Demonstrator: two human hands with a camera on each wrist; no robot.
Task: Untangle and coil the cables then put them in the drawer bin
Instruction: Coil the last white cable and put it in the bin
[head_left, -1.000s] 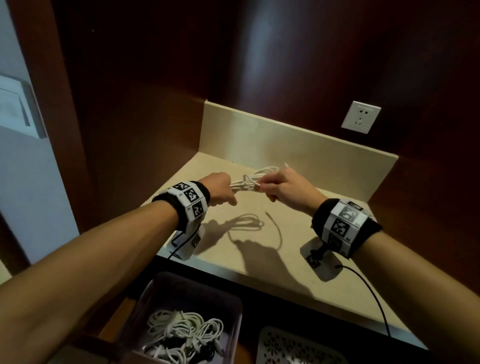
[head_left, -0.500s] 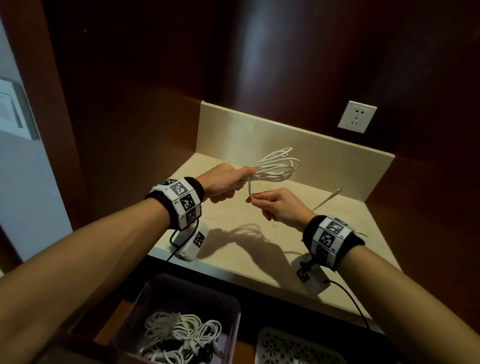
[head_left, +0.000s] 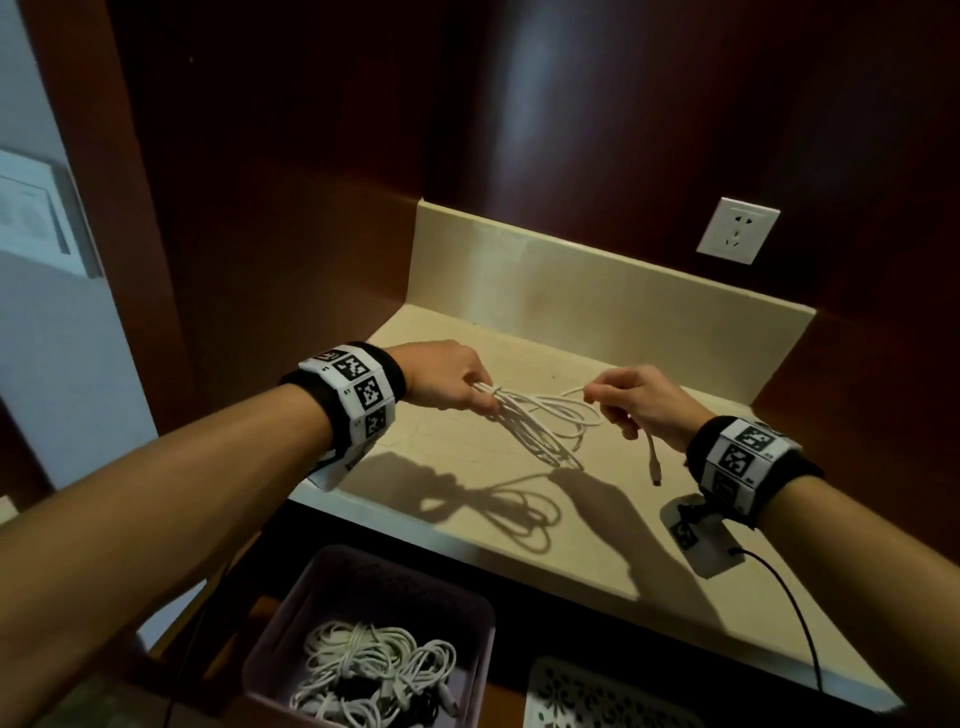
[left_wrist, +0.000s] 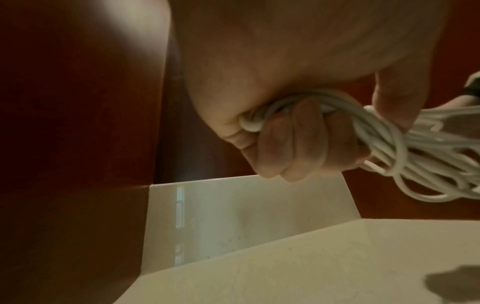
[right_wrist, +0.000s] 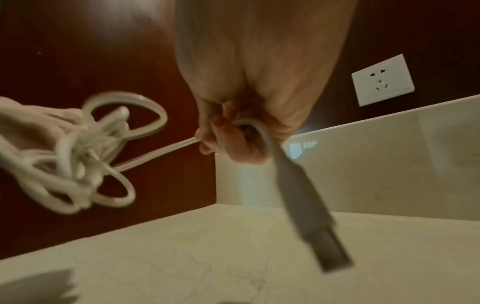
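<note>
My left hand (head_left: 470, 397) grips one end of a coiled white cable (head_left: 540, 428) above the beige counter (head_left: 467, 499); in the left wrist view its fingers (left_wrist: 298, 139) curl round the bundled loops (left_wrist: 415, 160). My right hand (head_left: 615, 408) pinches the cable's free end, and the USB plug (head_left: 653, 462) hangs below that hand. The right wrist view shows the plug (right_wrist: 319, 232) dangling close and blurred, with the coil (right_wrist: 85, 156) off to the left. A grey drawer bin (head_left: 291, 623) below the counter edge holds several coiled white cables (head_left: 374, 675).
Dark wood walls enclose the counter on the left and back. A white wall socket (head_left: 737, 229) sits at the back right above the beige backsplash (head_left: 597, 291). A white perforated tray (head_left: 597, 696) lies right of the bin. A black wire (head_left: 800, 613) runs from my right wristband.
Both hands have moved apart. The coil has swung down from upright to hang over the counter from my left hand, while my right hand has drawn the free end out to the right.
</note>
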